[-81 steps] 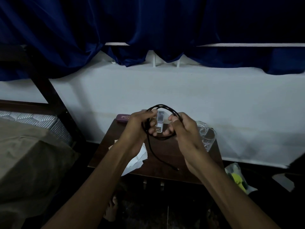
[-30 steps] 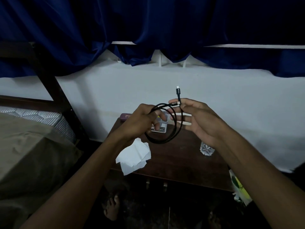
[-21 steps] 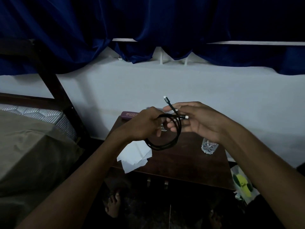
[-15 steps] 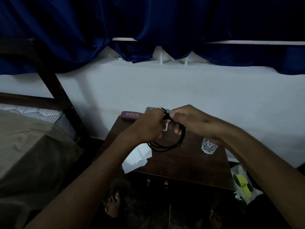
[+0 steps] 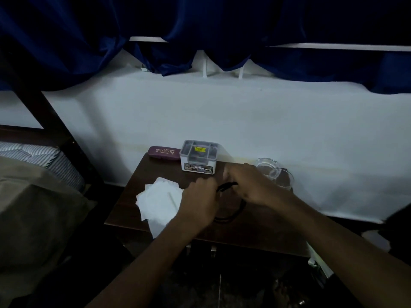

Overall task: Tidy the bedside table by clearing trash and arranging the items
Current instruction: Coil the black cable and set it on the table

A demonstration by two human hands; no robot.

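A coiled black cable (image 5: 231,210) hangs just above the dark wooden bedside table (image 5: 255,232). My left hand (image 5: 200,201) and my right hand (image 5: 249,185) both grip the coil near its top, close together over the table's middle. Crumpled white paper (image 5: 160,201) lies at the table's left front, partly under my left forearm. A grey-and-white organiser box (image 5: 198,156) stands at the back, with a maroon glasses case (image 5: 164,152) to its left. A clear glass (image 5: 274,174) sits at the back right, behind my right wrist.
A bed with a brown blanket (image 5: 37,223) and dark frame post (image 5: 51,121) stands left of the table. The white wall (image 5: 244,121) and blue curtains (image 5: 200,23) are behind. A plastic bag (image 5: 320,265) lies on the dark floor at the right.
Both hands have come down with the coiled cable from in front of the wall to just above the table. The organiser box behind them is now uncovered.
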